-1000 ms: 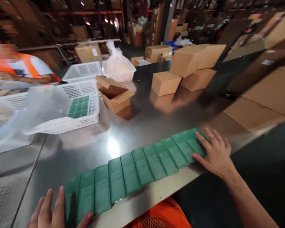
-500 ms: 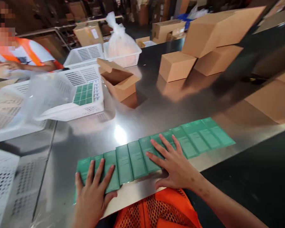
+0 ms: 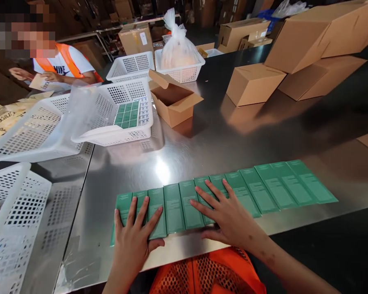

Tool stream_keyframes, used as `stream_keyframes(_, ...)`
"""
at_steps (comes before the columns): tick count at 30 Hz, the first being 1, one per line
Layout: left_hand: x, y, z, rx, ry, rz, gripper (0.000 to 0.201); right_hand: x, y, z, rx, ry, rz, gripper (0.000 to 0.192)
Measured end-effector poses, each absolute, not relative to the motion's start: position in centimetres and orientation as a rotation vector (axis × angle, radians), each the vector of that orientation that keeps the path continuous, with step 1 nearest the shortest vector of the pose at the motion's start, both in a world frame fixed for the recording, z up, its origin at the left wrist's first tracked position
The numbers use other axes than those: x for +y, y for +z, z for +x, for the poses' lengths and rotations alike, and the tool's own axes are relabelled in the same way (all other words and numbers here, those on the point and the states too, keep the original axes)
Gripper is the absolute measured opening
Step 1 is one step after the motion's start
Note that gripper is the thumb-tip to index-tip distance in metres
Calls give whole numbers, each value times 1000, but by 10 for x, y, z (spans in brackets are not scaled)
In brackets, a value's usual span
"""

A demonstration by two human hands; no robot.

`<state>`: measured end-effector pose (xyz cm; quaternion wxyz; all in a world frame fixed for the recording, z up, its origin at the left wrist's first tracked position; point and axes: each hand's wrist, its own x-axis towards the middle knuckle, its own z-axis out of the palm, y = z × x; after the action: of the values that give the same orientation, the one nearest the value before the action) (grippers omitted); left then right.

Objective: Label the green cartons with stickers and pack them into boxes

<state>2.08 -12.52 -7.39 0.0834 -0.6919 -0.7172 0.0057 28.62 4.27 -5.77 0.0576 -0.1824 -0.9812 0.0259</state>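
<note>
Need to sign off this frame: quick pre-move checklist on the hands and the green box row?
1. Left hand flat on the left end of the green boxes: ok.
2. Right hand flat on the middle of the row: ok.
3. Row lies side by side, unbroken: ok.
4. Row fully on the steel table, near its front edge: ok.
5. Box count under the hands: cannot tell.
6. Open carton and white basket stand apart from the row: ok.
</note>
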Motion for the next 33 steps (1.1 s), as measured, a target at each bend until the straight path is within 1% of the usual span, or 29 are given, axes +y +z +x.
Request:
stream_keyframes(3, -125, -75, 20, -2119, -29, -2079, 78, 42, -58, 286, -2973, 81, -566, 79)
stream_keyframes(10, -125, -76, 22, -2098, -108, -2042, 65, 40, -54, 285, -2991, 85, -580, 81)
stream_keyframes(18, -126, -86, 19, -2043, -323, -2020, 77, 40, -55, 285, -2973, 141, -594, 75)
stream_keyframes(33, -126, -86, 18, -2032, -322, -2027, 81, 39, -56, 284, -2978, 151, -602, 75)
